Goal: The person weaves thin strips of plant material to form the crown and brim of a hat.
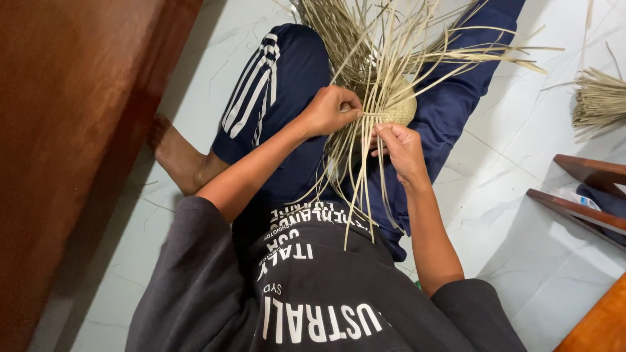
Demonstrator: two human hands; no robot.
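Note:
A half-woven straw piece (399, 111) rests on my lap, with many long pale reed strips (391, 45) fanning up and out from it and several hanging down over my legs. My left hand (331, 109) is closed around a bunch of strips at the left edge of the woven part. Just below the weave, my right hand (399, 148) pinches a few strips between its fingers. I sit on the floor in dark blue trousers with white side stripes and a dark grey shirt.
A dark brown wooden panel (72, 130) fills the left side. White marble-patterned floor tiles (521, 215) lie around me. A bundle of loose reeds (600, 98) lies at the right, above wooden furniture parts (580, 195).

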